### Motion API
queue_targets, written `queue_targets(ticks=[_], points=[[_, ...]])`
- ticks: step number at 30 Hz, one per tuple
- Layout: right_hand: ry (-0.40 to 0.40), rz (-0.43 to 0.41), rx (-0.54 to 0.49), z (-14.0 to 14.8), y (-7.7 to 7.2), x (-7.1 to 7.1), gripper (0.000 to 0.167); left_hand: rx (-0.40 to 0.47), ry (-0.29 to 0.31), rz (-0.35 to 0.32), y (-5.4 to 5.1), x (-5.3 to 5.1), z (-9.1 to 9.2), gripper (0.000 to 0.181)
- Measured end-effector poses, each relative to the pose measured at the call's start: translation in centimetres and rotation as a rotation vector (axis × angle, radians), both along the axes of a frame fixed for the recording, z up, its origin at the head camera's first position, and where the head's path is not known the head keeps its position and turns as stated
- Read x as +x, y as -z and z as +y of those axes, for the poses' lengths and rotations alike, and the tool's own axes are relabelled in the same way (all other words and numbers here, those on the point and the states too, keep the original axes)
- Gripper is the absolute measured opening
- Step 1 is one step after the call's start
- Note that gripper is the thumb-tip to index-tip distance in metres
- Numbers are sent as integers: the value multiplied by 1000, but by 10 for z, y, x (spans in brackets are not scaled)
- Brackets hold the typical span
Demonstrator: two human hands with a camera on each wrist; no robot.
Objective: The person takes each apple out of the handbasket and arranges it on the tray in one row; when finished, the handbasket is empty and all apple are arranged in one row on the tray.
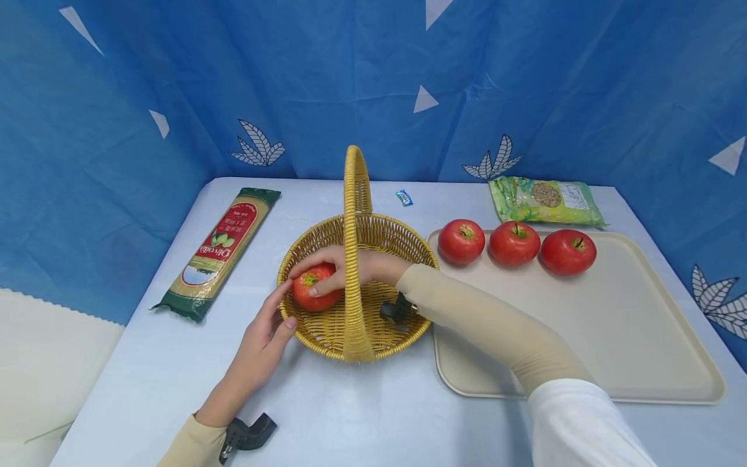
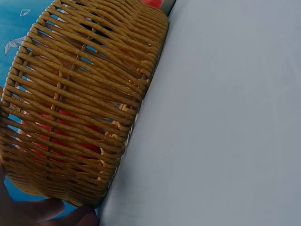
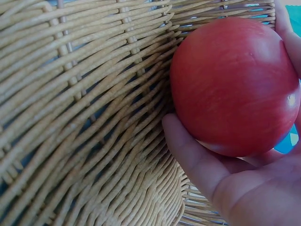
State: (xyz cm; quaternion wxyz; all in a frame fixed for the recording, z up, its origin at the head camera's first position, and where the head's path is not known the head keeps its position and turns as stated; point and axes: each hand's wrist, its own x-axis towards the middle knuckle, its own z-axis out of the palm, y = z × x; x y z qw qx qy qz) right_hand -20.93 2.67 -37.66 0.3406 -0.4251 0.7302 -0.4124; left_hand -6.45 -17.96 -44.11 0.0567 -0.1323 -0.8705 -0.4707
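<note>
Inside a woven golden wicker basket (image 1: 357,347), my right hand (image 1: 332,269) reaches under the arched handle and grips a red apple (image 1: 315,288) by the left inner wall. In the right wrist view the thumb and fingers curve round this apple (image 3: 235,89), which sits close to the weave. My left hand (image 1: 262,344) rests against the outer left side of the basket, its fingers fairly straight and its thumb near the rim. The left wrist view shows fingertips (image 2: 42,209) beside the wicker wall (image 2: 80,94); part of that hand is out of frame.
Three red apples (image 1: 513,244) line the far edge of a beige tray (image 1: 583,337) on the right. Behind it lies a green bag (image 1: 545,201). A pasta packet (image 1: 222,250) lies left of the basket, and a small sachet (image 1: 404,198) lies behind it. A blue curtain hangs at the back.
</note>
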Motion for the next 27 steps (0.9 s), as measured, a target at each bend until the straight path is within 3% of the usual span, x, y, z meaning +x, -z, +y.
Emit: queue_targets(ticks=[18, 24, 27], points=[[-21, 113, 46, 0, -5, -1, 53, 13, 5, 7, -2, -1, -1, 63], [-33, 155, 45, 7, -14, -3, 53, 16, 6, 8, 0, -2, -1, 62], [2, 219, 57, 18, -21, -6, 52, 9, 9, 9, 0, -1, -1, 62]])
